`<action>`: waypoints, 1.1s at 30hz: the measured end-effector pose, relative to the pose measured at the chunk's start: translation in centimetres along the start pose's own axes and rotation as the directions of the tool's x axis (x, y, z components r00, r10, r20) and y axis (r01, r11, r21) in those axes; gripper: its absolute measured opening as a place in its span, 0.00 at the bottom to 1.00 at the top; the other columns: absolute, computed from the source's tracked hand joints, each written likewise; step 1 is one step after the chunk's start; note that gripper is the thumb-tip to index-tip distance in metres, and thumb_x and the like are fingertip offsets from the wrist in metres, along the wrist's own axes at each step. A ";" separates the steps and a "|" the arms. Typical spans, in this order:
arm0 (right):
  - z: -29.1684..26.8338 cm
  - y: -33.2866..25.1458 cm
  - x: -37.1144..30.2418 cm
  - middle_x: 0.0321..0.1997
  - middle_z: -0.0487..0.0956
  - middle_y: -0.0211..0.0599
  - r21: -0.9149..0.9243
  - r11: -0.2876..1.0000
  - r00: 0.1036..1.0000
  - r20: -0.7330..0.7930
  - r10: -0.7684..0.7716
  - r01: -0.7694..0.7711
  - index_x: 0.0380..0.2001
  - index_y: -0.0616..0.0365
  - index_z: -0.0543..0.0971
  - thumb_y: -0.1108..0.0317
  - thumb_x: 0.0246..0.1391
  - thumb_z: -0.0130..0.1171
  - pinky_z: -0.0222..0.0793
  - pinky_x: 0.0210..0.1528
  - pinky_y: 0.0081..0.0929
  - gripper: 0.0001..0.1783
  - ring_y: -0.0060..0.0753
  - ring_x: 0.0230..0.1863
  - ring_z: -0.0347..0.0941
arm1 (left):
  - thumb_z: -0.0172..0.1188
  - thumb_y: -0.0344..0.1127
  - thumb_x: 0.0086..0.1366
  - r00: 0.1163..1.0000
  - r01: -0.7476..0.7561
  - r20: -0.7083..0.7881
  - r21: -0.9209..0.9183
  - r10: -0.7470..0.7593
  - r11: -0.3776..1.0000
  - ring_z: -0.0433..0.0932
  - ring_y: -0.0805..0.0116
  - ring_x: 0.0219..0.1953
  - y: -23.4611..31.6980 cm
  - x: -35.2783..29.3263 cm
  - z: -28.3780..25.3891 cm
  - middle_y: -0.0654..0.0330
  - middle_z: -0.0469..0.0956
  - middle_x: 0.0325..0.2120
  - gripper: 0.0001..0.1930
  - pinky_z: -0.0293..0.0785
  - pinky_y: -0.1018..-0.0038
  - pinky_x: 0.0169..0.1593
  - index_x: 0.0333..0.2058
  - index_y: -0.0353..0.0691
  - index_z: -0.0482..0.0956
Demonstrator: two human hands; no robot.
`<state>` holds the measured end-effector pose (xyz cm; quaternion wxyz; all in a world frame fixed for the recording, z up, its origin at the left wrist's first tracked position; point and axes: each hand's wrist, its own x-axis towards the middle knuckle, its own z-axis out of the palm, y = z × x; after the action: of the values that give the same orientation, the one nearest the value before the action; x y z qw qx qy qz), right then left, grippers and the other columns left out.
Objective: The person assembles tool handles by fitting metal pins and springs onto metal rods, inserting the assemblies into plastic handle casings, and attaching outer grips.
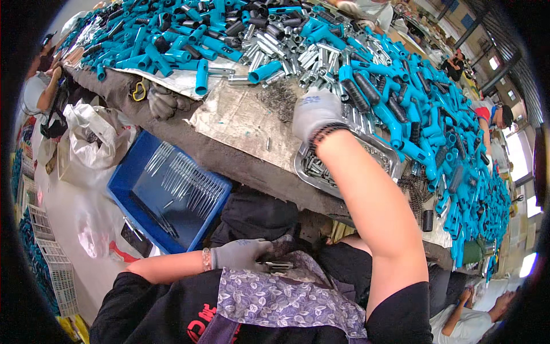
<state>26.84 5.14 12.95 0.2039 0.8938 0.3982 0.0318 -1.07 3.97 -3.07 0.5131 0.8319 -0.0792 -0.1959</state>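
My right hand (317,113), in a pale grey work glove, reaches over the bench to the edge of a heap of shiny metal tubes (327,57). Its fingertips point away and are mostly hidden, so whether it grips a tube is unclear. Below that wrist sits a metal tray (299,166) of small metal parts. Down at my lap, my left hand (242,254), also gloved, has its fingers curled, with slim shiny metal parts (279,265) sticking out beside them. A purple leaf-patterned apron (281,301) covers my lap. Dark springs (281,102) lie left of my right hand.
Teal plastic tubular handles (395,114) are heaped across the bench. A blue bin (127,183) with rows of thin metal rods stands at left. Grey gloves (163,103) lie on the bench edge, near a white plastic bag (91,135). Other people sit around the bench.
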 end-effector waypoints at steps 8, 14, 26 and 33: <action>1.5 4.8 1.4 0.41 0.83 0.48 0.327 0.945 0.891 -0.428 0.148 0.001 0.38 0.60 0.84 0.66 0.55 0.54 0.78 0.36 0.35 0.13 0.43 0.38 0.83 | 0.69 0.34 0.59 0.993 -0.027 -0.120 -0.390 -0.022 0.920 0.76 0.67 0.46 1.4 -1.0 -2.0 0.57 0.78 0.41 0.15 0.72 0.71 0.51 0.42 0.37 0.75; 4.3 12.6 -5.5 0.40 0.80 0.38 0.956 -0.289 0.973 0.021 0.231 0.048 0.47 0.64 0.78 0.74 0.58 0.55 0.73 0.37 0.22 0.14 0.26 0.34 0.77 | 0.64 0.31 0.61 0.935 -0.153 -0.288 -0.852 -0.205 0.500 0.73 0.78 0.34 3.4 -1.7 -5.8 0.64 0.76 0.32 0.10 0.70 0.80 0.38 0.39 0.37 0.75; 5.6 5.2 -20.0 0.38 0.83 0.35 0.996 -0.087 0.994 -0.023 0.104 0.032 0.45 0.63 0.81 0.71 0.56 0.65 0.75 0.41 0.21 0.14 0.22 0.36 0.78 | 0.63 0.35 0.63 0.914 -0.203 -0.323 -0.889 -0.247 0.411 0.67 0.78 0.16 2.9 -0.8 -7.1 0.63 0.74 0.20 0.08 0.60 0.81 0.20 0.36 0.42 0.73; 4.5 0.1 -21.7 0.40 0.85 0.39 0.978 0.191 0.943 -0.019 -0.332 0.087 0.43 0.61 0.83 0.70 0.50 0.71 0.75 0.43 0.25 0.16 0.26 0.38 0.81 | 0.72 0.39 0.58 0.954 -0.227 -0.300 -0.724 -0.001 0.651 0.72 0.74 0.44 2.1 -3.4 -5.4 0.62 0.76 0.39 0.21 0.70 0.74 0.48 0.44 0.37 0.74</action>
<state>13.12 -12.17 11.13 -0.3556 0.7593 0.4268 -0.3389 -1.83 8.57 1.72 0.8276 0.5572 0.0283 -0.0613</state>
